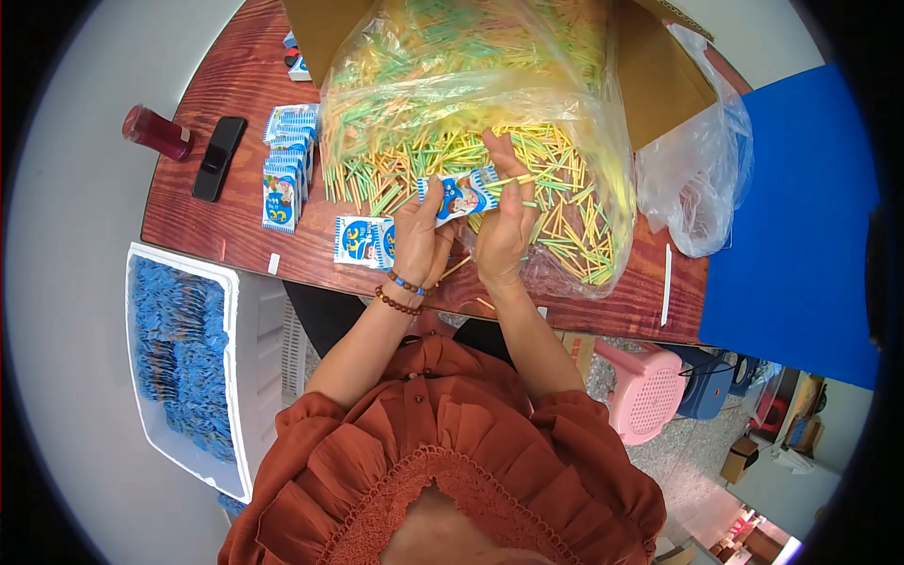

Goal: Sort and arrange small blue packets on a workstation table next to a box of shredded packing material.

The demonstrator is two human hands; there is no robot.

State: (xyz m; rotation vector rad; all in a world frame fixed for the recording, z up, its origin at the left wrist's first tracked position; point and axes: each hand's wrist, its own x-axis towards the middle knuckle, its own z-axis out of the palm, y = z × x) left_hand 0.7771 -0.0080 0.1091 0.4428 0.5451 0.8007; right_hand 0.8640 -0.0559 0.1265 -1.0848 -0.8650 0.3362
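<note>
My left hand [422,235] is closed on a small blue-and-white packet [463,195], with the thumb along its near end. At the packet's other end is my right hand [504,234], its fingers raised. A few thin yellow and green sticks [516,180] lie across those fingers, ends toward the packet. Whether their tips are inside it I cannot tell. Just beyond both hands, a heap of yellow, green and orange sticks [574,221] spills from a clear plastic bag [452,85]. More packets [354,241] lie flat beside my left wrist.
A row of overlapping packets [282,193], a black phone [218,158] and a red-capped jar [156,132] are on the left. A white foam box [235,377] full of blue packets stands below. Cardboard [659,89] and a crumpled clear bag [692,179] are right, near a pink stool [650,391].
</note>
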